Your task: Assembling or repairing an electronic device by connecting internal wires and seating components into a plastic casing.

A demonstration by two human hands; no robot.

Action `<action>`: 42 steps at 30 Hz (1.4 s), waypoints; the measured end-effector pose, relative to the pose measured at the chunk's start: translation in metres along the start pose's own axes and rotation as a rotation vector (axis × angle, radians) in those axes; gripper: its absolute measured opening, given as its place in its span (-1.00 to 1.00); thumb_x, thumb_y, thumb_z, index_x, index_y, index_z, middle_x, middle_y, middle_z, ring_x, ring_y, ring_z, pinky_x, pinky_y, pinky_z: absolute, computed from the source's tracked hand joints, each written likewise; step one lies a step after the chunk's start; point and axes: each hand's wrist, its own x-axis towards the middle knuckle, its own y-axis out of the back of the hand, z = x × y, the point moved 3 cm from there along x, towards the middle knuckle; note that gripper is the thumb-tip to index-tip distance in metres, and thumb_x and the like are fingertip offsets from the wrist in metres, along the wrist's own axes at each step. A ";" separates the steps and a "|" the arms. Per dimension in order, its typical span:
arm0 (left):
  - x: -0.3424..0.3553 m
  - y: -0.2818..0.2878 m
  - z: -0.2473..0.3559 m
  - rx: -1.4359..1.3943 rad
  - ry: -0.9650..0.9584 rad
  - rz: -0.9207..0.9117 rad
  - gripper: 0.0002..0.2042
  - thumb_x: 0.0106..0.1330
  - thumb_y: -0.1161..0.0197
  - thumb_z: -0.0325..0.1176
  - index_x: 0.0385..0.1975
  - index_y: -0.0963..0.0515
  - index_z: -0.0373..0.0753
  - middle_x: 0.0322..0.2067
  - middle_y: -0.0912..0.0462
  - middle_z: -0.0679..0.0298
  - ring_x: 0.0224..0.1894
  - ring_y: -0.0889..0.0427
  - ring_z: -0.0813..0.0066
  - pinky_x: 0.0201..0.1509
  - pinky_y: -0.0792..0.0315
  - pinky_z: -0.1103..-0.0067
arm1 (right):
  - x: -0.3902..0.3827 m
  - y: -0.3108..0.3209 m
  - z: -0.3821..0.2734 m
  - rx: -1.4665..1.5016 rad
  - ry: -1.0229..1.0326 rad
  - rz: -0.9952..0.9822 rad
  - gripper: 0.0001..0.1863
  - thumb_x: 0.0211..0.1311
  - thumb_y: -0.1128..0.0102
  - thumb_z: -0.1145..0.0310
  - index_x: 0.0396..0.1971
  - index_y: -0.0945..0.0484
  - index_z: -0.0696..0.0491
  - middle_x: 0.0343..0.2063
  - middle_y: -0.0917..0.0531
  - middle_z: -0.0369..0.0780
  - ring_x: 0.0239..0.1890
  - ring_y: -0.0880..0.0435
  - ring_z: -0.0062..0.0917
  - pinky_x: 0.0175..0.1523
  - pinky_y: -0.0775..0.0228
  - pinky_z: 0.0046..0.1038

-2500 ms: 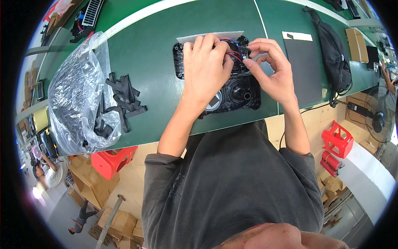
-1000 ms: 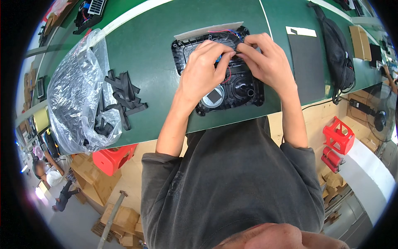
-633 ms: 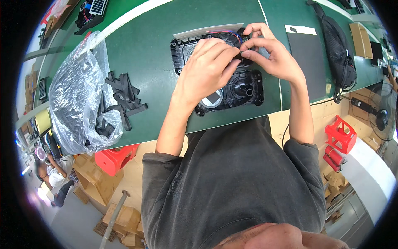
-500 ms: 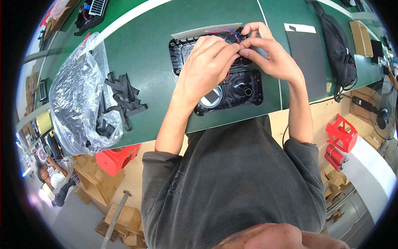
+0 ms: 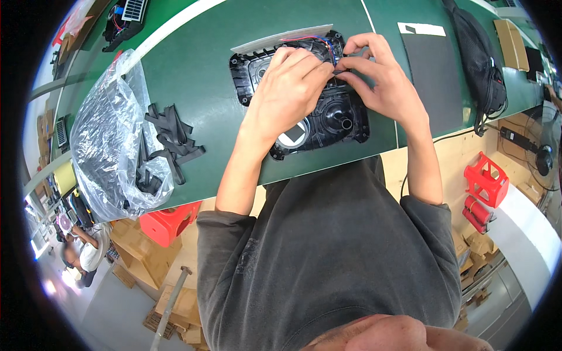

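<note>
Black casing point(image 5: 322, 121), open on green table point(image 5: 205, 82), directly beneath the fingers point(image 5: 355, 63)

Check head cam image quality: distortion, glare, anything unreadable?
Head view: fisheye bends the edges of the green table, with black corners; head view: bright glints streak the clear plastic bag; head view: between the left hand and right hand, over the black plastic parts, detail is too small to make out.

A black mesh bag point(image 5: 481, 70) is lying beside a cardboard box point(image 5: 510, 45); a red stool point(image 5: 164, 226) is sitting partly beneath the green worktop point(image 5: 193, 70).
</note>
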 end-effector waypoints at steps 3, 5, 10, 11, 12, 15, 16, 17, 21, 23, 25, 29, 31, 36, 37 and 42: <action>0.001 0.002 0.001 -0.025 0.031 -0.017 -0.81 0.18 -0.48 -0.55 -0.21 -0.71 -0.35 -0.31 -0.70 0.19 -0.16 -0.70 0.22 0.07 -0.50 0.34 | 0.001 0.002 0.001 -0.002 -0.004 -0.036 -0.77 0.16 -0.50 0.52 -0.16 -0.75 0.13 0.00 -0.58 -0.19 0.02 -0.61 -0.30 0.17 -0.51 -0.33; 0.003 0.002 -0.001 -0.058 0.090 -0.046 -0.82 0.18 -0.48 -0.53 -0.23 -0.72 -0.35 -0.32 -0.71 0.18 -0.17 -0.70 0.22 0.07 -0.50 0.35 | 0.004 0.002 0.002 0.048 -0.031 -0.060 -0.77 0.17 -0.50 0.51 -0.16 -0.76 0.14 -0.01 -0.58 -0.19 0.03 -0.60 -0.30 0.17 -0.50 -0.33; 0.002 0.004 -0.002 -0.071 0.103 -0.057 -0.84 0.20 -0.48 -0.51 -0.24 -0.72 -0.34 -0.34 -0.71 0.18 -0.18 -0.70 0.21 0.08 -0.49 0.36 | 0.005 0.002 -0.005 0.016 -0.054 -0.041 -0.82 0.16 -0.48 0.52 -0.21 -0.76 0.17 -0.04 -0.59 -0.19 0.06 -0.58 -0.31 0.16 -0.50 -0.31; 0.001 0.004 -0.003 -0.077 0.105 -0.083 -0.85 0.21 -0.47 -0.51 -0.24 -0.72 -0.34 -0.33 -0.71 0.18 -0.18 -0.70 0.21 0.09 -0.49 0.36 | 0.005 0.002 -0.007 0.018 -0.041 -0.044 -0.82 0.16 -0.48 0.52 -0.21 -0.76 0.17 -0.04 -0.59 -0.19 0.06 -0.58 -0.31 0.16 -0.50 -0.31; 0.001 0.005 -0.003 -0.078 0.109 -0.077 -0.85 0.21 -0.47 -0.51 -0.24 -0.72 -0.34 -0.33 -0.71 0.18 -0.18 -0.70 0.21 0.09 -0.49 0.36 | 0.005 0.002 -0.010 -0.018 -0.019 -0.052 -0.83 0.17 -0.47 0.52 -0.23 -0.76 0.18 -0.05 -0.58 -0.19 0.06 -0.58 -0.30 0.16 -0.50 -0.30; 0.001 0.004 -0.002 -0.104 0.129 -0.080 -0.85 0.22 -0.45 -0.50 -0.23 -0.73 -0.33 -0.34 -0.72 0.19 -0.17 -0.70 0.22 0.10 -0.47 0.36 | 0.010 0.004 -0.014 -0.063 -0.005 -0.078 -0.85 0.17 -0.45 0.54 -0.24 -0.76 0.19 -0.07 -0.57 -0.18 0.05 -0.56 -0.29 0.15 -0.49 -0.31; 0.001 0.004 -0.001 -0.081 0.136 -0.095 -0.85 0.21 -0.45 -0.50 -0.23 -0.73 -0.32 -0.34 -0.71 0.19 -0.17 -0.70 0.22 0.11 -0.47 0.36 | 0.012 0.005 -0.015 -0.082 -0.032 -0.102 -0.85 0.17 -0.44 0.55 -0.25 -0.76 0.19 -0.09 -0.56 -0.18 0.04 -0.55 -0.28 0.13 -0.49 -0.32; 0.001 0.002 0.000 -0.052 0.144 -0.136 -0.84 0.20 -0.44 -0.50 -0.22 -0.74 -0.31 -0.35 -0.71 0.19 -0.16 -0.70 0.23 0.12 -0.46 0.36 | 0.015 0.006 -0.017 -0.072 -0.009 -0.098 -0.85 0.17 -0.44 0.55 -0.25 -0.76 0.19 -0.09 -0.56 -0.18 0.04 -0.55 -0.28 0.13 -0.49 -0.32; 0.002 0.002 0.003 0.003 0.124 -0.146 -0.82 0.17 -0.42 -0.52 -0.23 -0.74 -0.30 -0.36 -0.71 0.19 -0.14 -0.69 0.23 0.14 -0.46 0.35 | 0.020 0.006 -0.030 -0.195 -0.010 -0.152 -0.92 0.13 -0.38 0.58 -0.36 -0.72 0.21 -0.13 -0.55 -0.18 -0.02 -0.52 -0.27 0.10 -0.50 -0.29; 0.004 0.002 0.002 0.054 0.102 -0.137 -0.96 0.14 -0.32 -0.51 -0.45 -0.69 -0.26 -0.42 -0.70 0.24 -0.21 -0.68 0.30 0.14 -0.44 0.39 | 0.022 0.003 -0.034 -0.232 -0.016 -0.177 -0.94 0.11 -0.35 0.59 -0.39 -0.71 0.21 -0.13 -0.55 -0.18 -0.04 -0.52 -0.27 0.10 -0.51 -0.27; 0.006 0.000 0.003 0.110 0.083 -0.185 -0.97 0.14 -0.32 -0.51 -0.47 -0.69 -0.27 -0.44 -0.71 0.22 -0.22 -0.69 0.28 0.13 -0.45 0.39 | 0.024 -0.001 -0.035 -0.369 -0.060 -0.215 -0.82 0.02 -0.42 0.63 -0.31 -0.74 0.20 -0.19 -0.52 -0.20 -0.04 -0.54 -0.29 0.07 -0.49 -0.31; 0.009 0.002 0.001 0.123 0.105 -0.209 -0.97 0.10 -0.32 -0.53 -0.50 -0.68 -0.28 -0.47 -0.72 0.16 -0.24 -0.72 0.20 0.09 -0.49 0.36 | 0.031 0.003 -0.028 -0.360 0.009 -0.237 -0.84 0.05 -0.42 0.62 -0.31 -0.74 0.20 -0.19 -0.57 -0.19 -0.03 -0.59 -0.27 0.07 -0.51 -0.31; 0.007 0.005 -0.002 0.049 0.159 -0.249 -0.91 0.29 -0.38 -0.43 -0.32 -0.73 -0.30 -0.39 -0.75 0.08 -0.17 -0.71 0.08 0.11 -0.51 0.31 | 0.030 0.008 -0.024 -0.226 -0.043 -0.237 -0.92 0.12 -0.35 0.59 -0.36 -0.73 0.18 -0.28 -0.64 -0.13 0.01 -0.63 -0.22 0.12 -0.54 -0.28; 0.001 0.008 -0.002 -0.057 0.172 -0.076 -0.88 0.24 -0.43 -0.44 -0.27 -0.75 -0.27 -0.33 -0.77 0.13 -0.17 -0.71 0.09 0.10 -0.52 0.33 | 0.023 0.008 -0.027 -0.177 -0.015 -0.193 -0.91 0.13 -0.38 0.57 -0.33 -0.73 0.19 -0.20 -0.64 -0.15 0.02 -0.63 -0.22 0.12 -0.54 -0.29; 0.001 0.006 -0.001 -0.047 0.147 -0.097 -0.89 0.23 -0.43 -0.45 -0.27 -0.75 -0.27 -0.32 -0.77 0.14 -0.17 -0.71 0.10 0.10 -0.52 0.34 | 0.022 0.007 -0.029 -0.180 0.003 -0.153 -0.90 0.13 -0.39 0.57 -0.33 -0.73 0.19 -0.19 -0.64 -0.15 0.00 -0.63 -0.22 0.12 -0.54 -0.28; 0.004 0.000 -0.004 0.035 0.114 -0.181 -0.88 0.19 -0.43 -0.48 -0.28 -0.74 -0.27 -0.31 -0.76 0.18 -0.16 -0.71 0.15 0.12 -0.51 0.34 | 0.024 0.004 -0.031 -0.271 -0.060 -0.157 -0.87 0.10 -0.42 0.60 -0.31 -0.75 0.19 -0.17 -0.61 -0.18 -0.03 -0.61 -0.26 0.09 -0.52 -0.31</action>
